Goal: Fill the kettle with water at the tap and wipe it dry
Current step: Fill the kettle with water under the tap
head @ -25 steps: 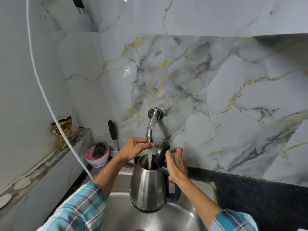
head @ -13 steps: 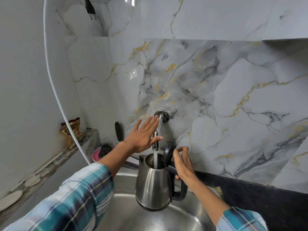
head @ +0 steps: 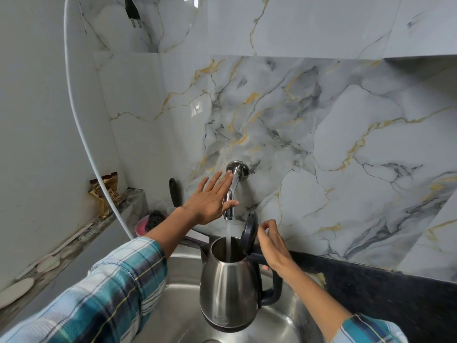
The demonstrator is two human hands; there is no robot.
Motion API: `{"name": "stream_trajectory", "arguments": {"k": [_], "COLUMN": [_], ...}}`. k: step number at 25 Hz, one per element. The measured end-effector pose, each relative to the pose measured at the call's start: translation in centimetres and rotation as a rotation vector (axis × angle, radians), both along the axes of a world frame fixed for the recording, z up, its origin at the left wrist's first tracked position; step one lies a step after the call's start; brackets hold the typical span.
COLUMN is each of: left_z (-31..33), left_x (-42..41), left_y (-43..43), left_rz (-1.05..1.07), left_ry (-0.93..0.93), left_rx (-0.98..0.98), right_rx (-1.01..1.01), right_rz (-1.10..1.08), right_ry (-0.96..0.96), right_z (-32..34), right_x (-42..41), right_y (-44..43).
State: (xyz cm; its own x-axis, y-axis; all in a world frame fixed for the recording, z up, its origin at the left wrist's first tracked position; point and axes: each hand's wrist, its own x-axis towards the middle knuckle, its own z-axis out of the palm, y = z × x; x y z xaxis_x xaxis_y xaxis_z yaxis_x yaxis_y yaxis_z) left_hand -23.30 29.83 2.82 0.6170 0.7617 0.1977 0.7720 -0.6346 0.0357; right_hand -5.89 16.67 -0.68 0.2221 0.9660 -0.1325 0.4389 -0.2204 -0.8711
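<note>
From the head view, the kettle (head: pixel 228 285) hangs over the steel sink (head: pixel 178 308), mouth directly under the tap (head: pixel 231 191), and a thin stream of water (head: pixel 228 233) falls into it. The right hand (head: pixel 272 246) is at the top of the black handle, with its fingertips touching the raised lid (head: pixel 248 231); how firmly it grips the handle I cannot tell, since the wrist hides the contact. The left hand (head: pixel 210 199) is flat and open, fingers spread, palm against the spout and gripping nothing. The main risk, as I judge it, is weight: a filling kettle grows heavier, and a loose hold high on the handle could let it tip or drop into the basin. The lid could also swing shut into the stream and spray water over the outside, adding to the later wiping. Overfilling is possible if the left hand is slow to shut the flow. Room is tight behind, where the marble wall (head: pixel 321 144) stands close to tap and lid; to the right the dark counter (head: pixel 385 293) edge sits near the handle. The basin below is clear, and a white cable (head: pixel 81 144) hangs well to the left.
</note>
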Motion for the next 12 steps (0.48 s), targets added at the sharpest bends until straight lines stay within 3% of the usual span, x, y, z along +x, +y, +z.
{"name": "stream_trajectory", "arguments": {"k": [3,7,12], "left_z": [-0.3,-0.6,-0.9], "left_x": [0.3,-0.8,-1.7], "left_y": [-0.7,-0.5,0.5], "left_rz": [0.088,0.119,0.018], "left_ry": [-0.202,-0.618,-0.692], "left_rx": [-0.21,-0.825,-1.039], "right_rx": [0.001,0.037,0.021], "right_rz": [-0.019,-0.061,-0.035], "right_ry": [0.014,0.045,0.042], "right_z": [-0.2,-0.5,-0.9], "right_x": [0.2,0.6,1.0], "right_y": [-0.2,0.4,0.9]}}
